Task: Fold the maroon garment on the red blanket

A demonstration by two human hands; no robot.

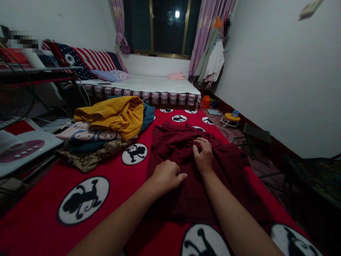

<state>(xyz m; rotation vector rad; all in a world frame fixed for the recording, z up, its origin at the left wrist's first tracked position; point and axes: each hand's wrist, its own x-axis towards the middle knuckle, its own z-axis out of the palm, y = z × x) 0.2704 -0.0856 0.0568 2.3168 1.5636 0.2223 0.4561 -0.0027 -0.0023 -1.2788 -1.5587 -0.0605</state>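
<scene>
A dark maroon garment (191, 199) lies spread and wrinkled on a red blanket (112, 217) with round black-and-white monkey prints. My left hand (165, 176) rests on the garment's left part, its thumb held apart and its fingertips bent away out of sight. Farther up the cloth, my right hand (204, 154) lies over bunched folds with loosely bent, parted fingers. To the left sits a pile of clothes: a mustard-yellow garment (117, 113) on top, a pale printed one (77, 131) below, and a brown patterned one (93, 156) at the bottom.
A white appliance with a pink panel (21, 151) stands at the left edge. Behind is a bed (149, 83) under a window. On the right are a yellow stool (231, 118), a dark folding stool (256, 137) and a dark chair (314, 177) near the wall.
</scene>
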